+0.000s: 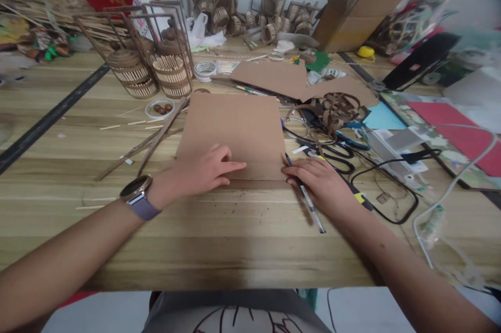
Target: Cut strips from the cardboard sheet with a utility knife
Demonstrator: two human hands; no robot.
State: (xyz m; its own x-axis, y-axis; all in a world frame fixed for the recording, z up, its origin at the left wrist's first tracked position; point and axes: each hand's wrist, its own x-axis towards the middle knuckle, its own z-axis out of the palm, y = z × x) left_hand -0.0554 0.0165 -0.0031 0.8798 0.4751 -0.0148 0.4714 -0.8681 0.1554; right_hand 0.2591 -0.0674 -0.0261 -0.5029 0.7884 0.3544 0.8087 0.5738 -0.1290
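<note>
A flat square of brown cardboard [238,124] lies on the wooden table in front of me. Over its lower left part is my left hand [207,168], index finger stretched to the right and the other fingers partly bent, holding nothing. At the cardboard's lower right corner, my right hand [311,179] has its fingers wrapped round a pen [309,210], whose clear barrel slants down toward the table's front edge. The fingertips of that hand touch the board's right edge.
Small bamboo baskets in frames [172,74] stand back left, near brown strips [158,140] and a tape roll [205,70]. Scissors, black cables and coiled strips [340,108] crowd the right. An open carton [356,17] stands behind. The table's front edge [235,283] is near my body.
</note>
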